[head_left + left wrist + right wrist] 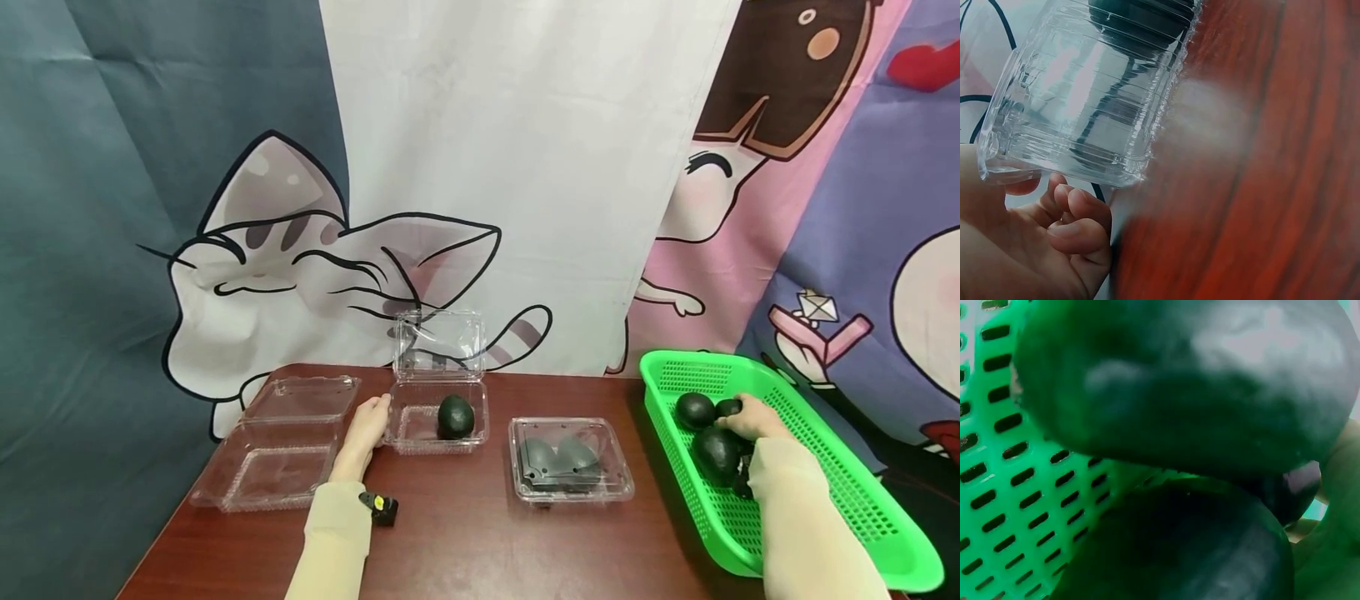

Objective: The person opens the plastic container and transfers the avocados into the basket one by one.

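My left hand (369, 423) holds the left edge of an open clear plastic clamshell box (408, 435); in the left wrist view its fingers (1088, 237) curl beside the box wall. A dark avocado (456, 417) sits in the right part of this box. Inside the green basket (678, 475), my right hand (753, 418) grips a dark avocado (728, 407), partly hidden by the fingers. More avocados lie close by, one beyond (694, 411) and a larger one (716, 456) nearer. The right wrist view shows a big avocado (1179, 381) filling its upper part.
A shut clamshell box (572, 460) with two avocados inside stands between the open box and the basket. Another open clear box (281, 446) lies at the left of the brown table (480, 542). A printed cloth (525, 167) hangs behind the table.
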`<state>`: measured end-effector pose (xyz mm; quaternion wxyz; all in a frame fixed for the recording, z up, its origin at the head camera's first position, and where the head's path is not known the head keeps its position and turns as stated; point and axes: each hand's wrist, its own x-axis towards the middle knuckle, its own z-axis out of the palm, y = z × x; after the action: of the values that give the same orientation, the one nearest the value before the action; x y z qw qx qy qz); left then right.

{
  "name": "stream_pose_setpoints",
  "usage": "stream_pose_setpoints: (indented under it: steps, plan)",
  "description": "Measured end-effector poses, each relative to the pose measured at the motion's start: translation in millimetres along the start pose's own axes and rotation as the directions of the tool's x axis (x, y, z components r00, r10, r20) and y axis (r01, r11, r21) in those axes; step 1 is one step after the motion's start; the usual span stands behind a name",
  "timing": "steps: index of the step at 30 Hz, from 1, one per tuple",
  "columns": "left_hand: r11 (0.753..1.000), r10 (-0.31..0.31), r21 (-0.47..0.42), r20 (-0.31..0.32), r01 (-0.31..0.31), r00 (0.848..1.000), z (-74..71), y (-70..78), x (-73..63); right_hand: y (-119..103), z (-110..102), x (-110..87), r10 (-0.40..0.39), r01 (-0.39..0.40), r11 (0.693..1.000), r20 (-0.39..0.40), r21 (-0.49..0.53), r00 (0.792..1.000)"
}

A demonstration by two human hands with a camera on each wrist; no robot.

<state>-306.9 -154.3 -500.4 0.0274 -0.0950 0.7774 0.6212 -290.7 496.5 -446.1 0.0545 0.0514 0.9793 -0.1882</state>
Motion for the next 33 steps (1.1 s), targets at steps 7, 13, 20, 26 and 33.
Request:
stream_pose_setpoints:
  steps: [7,13,20,26,33]
  plan:
    - [1.000,0.009,-0.022,0.007,-0.009,1.000,1.5,2.4,0.0,1.9,-0.4,-0.4,-0.005,0.005,1.000,-0.018,0.010,1.000]
    - [1.000,0.019,-0.015,0.017,-0.019,1.000,1.7,1.0,0.8,-0.6,-4.8,-4.1,0.005,-0.005,0.998,0.008,0.062,1.000]
    - [0.999,0.042,0.027,0.036,-0.043,0.998,-0.1,-1.1,0.3,-19.0,-21.1,-5.7,-0.005,0.002,0.978,0.013,0.208,1.000]
    - [0.997,0.065,0.039,0.053,-0.067,0.997,-2.0,-2.9,0.8,-51.3,-36.0,1.7,-0.023,0.041,0.975,-0.083,0.219,0.996]
    - [0.995,0.064,0.066,0.065,-0.068,0.996,-0.7,-4.8,1.7,-91.8,-43.2,7.6,-0.087,0.135,0.954,-0.185,0.268,0.979]
